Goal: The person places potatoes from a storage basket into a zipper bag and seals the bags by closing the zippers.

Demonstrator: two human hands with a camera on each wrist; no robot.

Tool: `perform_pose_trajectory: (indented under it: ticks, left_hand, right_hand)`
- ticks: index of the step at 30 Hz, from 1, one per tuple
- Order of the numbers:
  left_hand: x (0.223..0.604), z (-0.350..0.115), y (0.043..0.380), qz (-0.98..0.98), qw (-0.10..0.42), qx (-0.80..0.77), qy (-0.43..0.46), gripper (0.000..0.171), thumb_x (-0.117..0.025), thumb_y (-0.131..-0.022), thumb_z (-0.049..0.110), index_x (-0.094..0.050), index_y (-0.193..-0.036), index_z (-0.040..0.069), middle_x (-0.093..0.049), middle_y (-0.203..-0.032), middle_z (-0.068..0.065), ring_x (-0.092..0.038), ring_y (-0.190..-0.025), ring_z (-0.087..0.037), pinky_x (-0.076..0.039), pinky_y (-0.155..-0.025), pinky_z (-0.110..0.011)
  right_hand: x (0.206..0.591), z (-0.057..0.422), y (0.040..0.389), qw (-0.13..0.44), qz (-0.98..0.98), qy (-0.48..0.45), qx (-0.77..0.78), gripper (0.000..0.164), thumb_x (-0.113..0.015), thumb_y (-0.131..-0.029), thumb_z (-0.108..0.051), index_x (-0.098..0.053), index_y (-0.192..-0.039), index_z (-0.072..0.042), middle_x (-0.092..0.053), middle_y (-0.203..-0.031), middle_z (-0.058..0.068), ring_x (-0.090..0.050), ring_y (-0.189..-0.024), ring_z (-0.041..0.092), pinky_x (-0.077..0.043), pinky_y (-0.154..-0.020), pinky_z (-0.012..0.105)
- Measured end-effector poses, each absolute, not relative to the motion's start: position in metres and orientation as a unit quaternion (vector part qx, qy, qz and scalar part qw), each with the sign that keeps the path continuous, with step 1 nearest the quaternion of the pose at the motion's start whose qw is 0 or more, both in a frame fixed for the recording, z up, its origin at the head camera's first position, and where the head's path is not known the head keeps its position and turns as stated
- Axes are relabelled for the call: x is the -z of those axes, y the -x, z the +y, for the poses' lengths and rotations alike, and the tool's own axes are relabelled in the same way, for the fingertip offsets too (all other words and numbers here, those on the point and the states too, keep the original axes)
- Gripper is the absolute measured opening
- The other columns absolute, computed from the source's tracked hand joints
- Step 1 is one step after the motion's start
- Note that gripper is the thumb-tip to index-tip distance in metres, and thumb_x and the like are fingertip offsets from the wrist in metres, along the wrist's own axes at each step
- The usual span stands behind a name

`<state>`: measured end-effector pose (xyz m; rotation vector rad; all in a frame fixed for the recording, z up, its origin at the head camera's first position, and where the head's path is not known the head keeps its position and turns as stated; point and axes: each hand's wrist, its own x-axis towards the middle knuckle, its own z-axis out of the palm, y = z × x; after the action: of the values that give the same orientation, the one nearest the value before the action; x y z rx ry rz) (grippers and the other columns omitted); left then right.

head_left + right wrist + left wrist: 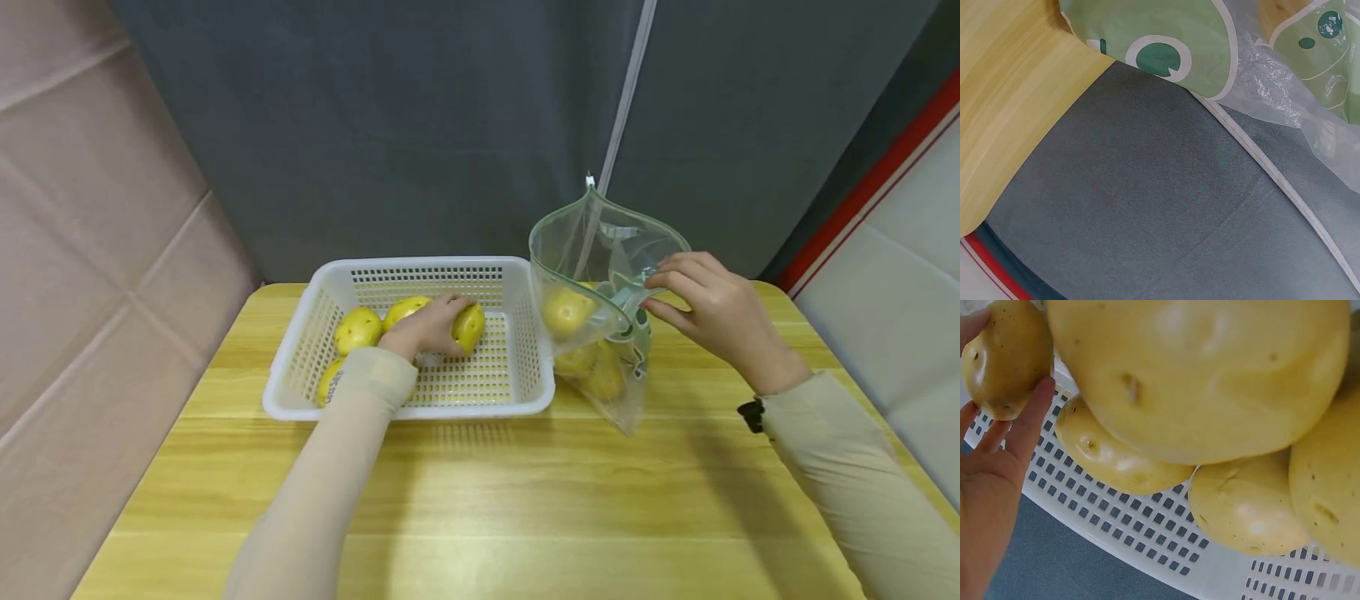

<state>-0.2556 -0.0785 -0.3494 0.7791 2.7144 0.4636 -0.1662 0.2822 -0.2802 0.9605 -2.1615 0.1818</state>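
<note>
white plastic basket point(427, 412): inside it we see the left hand point(431, 327) clamped round a potato point(469, 328), beyond its right side the right hand point(712, 310) pinching the mouth of a clear bag point(636, 354), which we judge could sag, spilling the bagged potatoes point(568, 313), if that pinch slipped.

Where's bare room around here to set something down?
Widest is the table between the sleeves, in front of the basket and bag. A narrower strip borders the basket's left wall. Inside, the right end is bare beside the potato in the left hand. Crowded: the basket's left half, with more potatoes.
</note>
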Motion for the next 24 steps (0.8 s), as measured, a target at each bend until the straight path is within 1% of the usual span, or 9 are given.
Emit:
perform_pose_trajectory:
  ticks: [5,12,17,24]
  left_hand:
    - [0.3496,-0.0788,0.2571,0.938,0.122,-0.182,-0.27,0.087,-0.076,-0.072,0.017,-0.033,-0.147,0.007,-0.032,-0.151,-0.019,-0.039,-0.135,-0.035,-0.039,-0.11,-0.048]
    - [0.3504,-0.0795,0.2587,0.93,0.095,-0.253,-0.248,0.089,-0.078,-0.072,0.019,-0.032,-0.148,0.01,-0.032,-0.149,-0.016,-0.042,-0.132,-0.033,-0.041,-0.108,-0.049]
    - [0.3497,-0.0812,0.2601,0.927,0.071,-0.286,-0.231,0.091,-0.079,-0.07,0.02,-0.032,-0.148,0.01,-0.034,-0.148,-0.016,-0.044,-0.13,-0.033,-0.041,-0.108,-0.048]
    - [0.3441,-0.0822,0.2618,0.92,0.058,-0.325,-0.21,0.092,-0.079,-0.073,0.021,-0.03,-0.149,0.011,-0.033,-0.148,-0.016,-0.044,-0.13,-0.033,-0.041,-0.108,-0.049]
  right_hand:
    - [0.2816,0.2805,0.1666,0.39,-0.835,-0.379,-0.083,0.054,-0.041,-0.098,-0.045,-0.068,-0.088,0.001,-0.068,-0.089,0.017,-0.062,-0.088,0.033,-0.054,-0.072,0.043]
    - [0.2829,0.2809,0.167,0.387,-0.836,-0.379,-0.086,0.054,-0.041,-0.098,-0.045,-0.068,-0.089,0.001,-0.068,-0.09,0.017,-0.062,-0.089,0.032,-0.054,-0.074,0.043]
    - [0.2848,0.2796,0.1683,0.4,-0.826,-0.384,-0.1,0.052,-0.045,-0.096,-0.045,-0.069,-0.088,0.001,-0.069,-0.089,0.017,-0.062,-0.086,0.033,-0.054,-0.07,0.045]
    - [0.2854,0.2792,0.1688,0.402,-0.826,-0.383,-0.099,0.053,-0.044,-0.096,-0.045,-0.069,-0.087,0.0,-0.069,-0.088,0.017,-0.062,-0.086,0.033,-0.054,-0.07,0.045]
